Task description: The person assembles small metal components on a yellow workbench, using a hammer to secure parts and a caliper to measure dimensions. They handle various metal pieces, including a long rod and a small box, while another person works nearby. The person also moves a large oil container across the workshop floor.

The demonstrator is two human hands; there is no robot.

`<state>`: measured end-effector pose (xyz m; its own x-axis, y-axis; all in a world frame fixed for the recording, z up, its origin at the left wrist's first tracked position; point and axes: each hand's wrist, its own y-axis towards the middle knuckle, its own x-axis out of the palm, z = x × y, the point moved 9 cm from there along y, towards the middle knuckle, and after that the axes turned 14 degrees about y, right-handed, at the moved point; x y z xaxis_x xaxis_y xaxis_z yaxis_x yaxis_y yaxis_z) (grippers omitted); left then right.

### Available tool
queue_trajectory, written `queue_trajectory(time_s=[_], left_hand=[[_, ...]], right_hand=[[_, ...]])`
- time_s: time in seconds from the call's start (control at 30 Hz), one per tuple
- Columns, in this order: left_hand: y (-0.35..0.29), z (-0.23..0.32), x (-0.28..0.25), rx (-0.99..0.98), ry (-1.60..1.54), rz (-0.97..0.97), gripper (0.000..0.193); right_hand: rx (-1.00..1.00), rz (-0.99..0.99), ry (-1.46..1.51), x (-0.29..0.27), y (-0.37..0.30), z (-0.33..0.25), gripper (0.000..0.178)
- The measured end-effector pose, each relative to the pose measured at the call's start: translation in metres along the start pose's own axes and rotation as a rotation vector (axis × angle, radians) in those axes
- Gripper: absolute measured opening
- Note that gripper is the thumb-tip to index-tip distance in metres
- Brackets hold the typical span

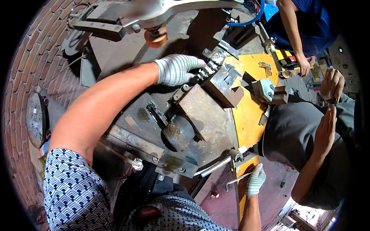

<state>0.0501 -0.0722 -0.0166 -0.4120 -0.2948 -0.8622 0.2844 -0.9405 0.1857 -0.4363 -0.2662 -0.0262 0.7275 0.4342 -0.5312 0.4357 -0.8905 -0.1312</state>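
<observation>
My left hand (178, 69), in a striped work glove, reaches across the top of a heavy steel machine (154, 142). Its fingertips press on a row of small metal pieces (208, 70) beside a dark steel block (225, 86). My right hand (255, 180), also gloved, is low at the machine's front and closed around a thin bent metal rod (235, 182). A shiny lever handle (216, 166) sticks out just above that hand.
An orange plate (246, 111) with steel clamps (266, 90) flanks the machine's right side. A person in grey (293, 131) stands close on the right with hands raised; another in blue (308, 23) is behind. Brick paving (31, 57) lies to the left.
</observation>
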Motion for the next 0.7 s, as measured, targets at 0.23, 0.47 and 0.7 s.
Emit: queue_trajectory(time_s=[0.23, 0.47, 0.7], left_hand=[[0.006, 0.000, 0.007, 0.007, 0.124, -0.066, 0.038], [0.008, 0.001, 0.008, -0.006, 0.111, -0.096, 0.037], [0.003, 0.012, -0.010, -0.084, -0.197, -0.138, 0.030]], right_hand=[[-0.005, 0.006, -0.013, 0.003, -0.002, -0.007, 0.045], [-0.006, 0.007, -0.035, 0.004, -0.003, -0.011, 0.044], [-0.035, 0.019, -0.071, 0.006, -0.004, -0.023, 0.046]])
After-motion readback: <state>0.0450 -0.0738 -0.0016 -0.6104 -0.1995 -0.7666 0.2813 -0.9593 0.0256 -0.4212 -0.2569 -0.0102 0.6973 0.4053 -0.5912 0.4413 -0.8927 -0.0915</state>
